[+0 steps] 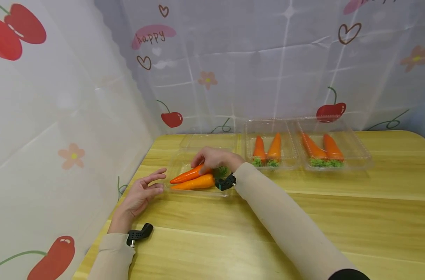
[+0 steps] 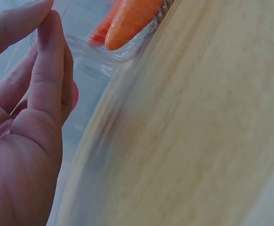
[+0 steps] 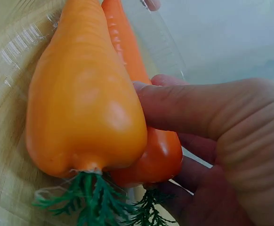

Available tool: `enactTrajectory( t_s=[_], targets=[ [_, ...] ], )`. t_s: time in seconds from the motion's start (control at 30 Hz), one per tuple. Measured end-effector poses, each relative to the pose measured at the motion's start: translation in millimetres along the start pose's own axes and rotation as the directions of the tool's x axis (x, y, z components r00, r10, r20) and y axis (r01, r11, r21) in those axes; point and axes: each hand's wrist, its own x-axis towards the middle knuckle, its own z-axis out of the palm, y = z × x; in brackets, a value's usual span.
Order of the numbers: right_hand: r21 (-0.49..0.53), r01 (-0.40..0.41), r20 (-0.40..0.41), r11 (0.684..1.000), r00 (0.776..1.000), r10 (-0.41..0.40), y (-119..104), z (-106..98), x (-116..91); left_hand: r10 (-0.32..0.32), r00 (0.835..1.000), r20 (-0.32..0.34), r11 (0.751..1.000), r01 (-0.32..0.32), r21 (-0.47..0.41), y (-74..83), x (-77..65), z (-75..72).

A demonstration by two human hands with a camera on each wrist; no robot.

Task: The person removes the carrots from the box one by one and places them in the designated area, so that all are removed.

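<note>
In the head view my right hand (image 1: 214, 158) is over an open clear plastic box (image 1: 219, 194) and grips the rear, red-orange carrot (image 1: 184, 177). A lighter orange carrot (image 1: 195, 183) lies beside it, nearer the box's front edge. The right wrist view shows my thumb and fingers about the red-orange carrot (image 3: 163, 157), with the lighter carrot (image 3: 80, 99) alongside and green leafy tops below. At the box's left end, my left hand (image 1: 142, 194) has its fingers loosely extended and holds nothing. Its fingertips overlap the box's edge in the left wrist view.
The box's raised lid (image 1: 209, 142) stands behind it. To the right are two closed clear boxes, a nearer one (image 1: 289, 155) and a farther one (image 1: 363, 153), each with two carrots. Printed curtains (image 1: 233, 89) border the wooden table (image 1: 205, 233) at the back and left.
</note>
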Motion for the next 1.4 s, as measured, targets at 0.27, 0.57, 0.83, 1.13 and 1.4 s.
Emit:
enactTrajectory(
  t_s=[0.27,0.57,0.83,1.13,1.4],
  targets=[
    [-0.020,-0.015,0.011,1.000,1.000,0.015,-1,1,-1,0.011,1.000,0.012,1.000,-0.011,-0.001,0.3,-0.1,0.4],
    [-0.037,0.003,0.012,0.999,1.000,-0.002,1,3,2,0.036,0.999,0.035,0.999,-0.036,-0.004,-2.1,-0.4,-2.0],
    [-0.106,0.040,0.018,0.994,0.999,-0.039,-7,4,-1,0.035,0.999,0.035,0.999,-0.035,-0.011,-1.4,-0.2,-1.7],
    [-0.169,0.079,0.005,0.982,0.997,-0.079,-16,0,-2,0.003,1.000,-0.004,1.000,-0.003,0.003,-0.3,-1.9,0.8],
    [-0.211,0.124,-0.013,0.970,0.991,-0.130,-29,-8,-8,0.004,1.000,-0.007,1.000,-0.003,0.006,0.2,-2.0,1.1]
  ],
)
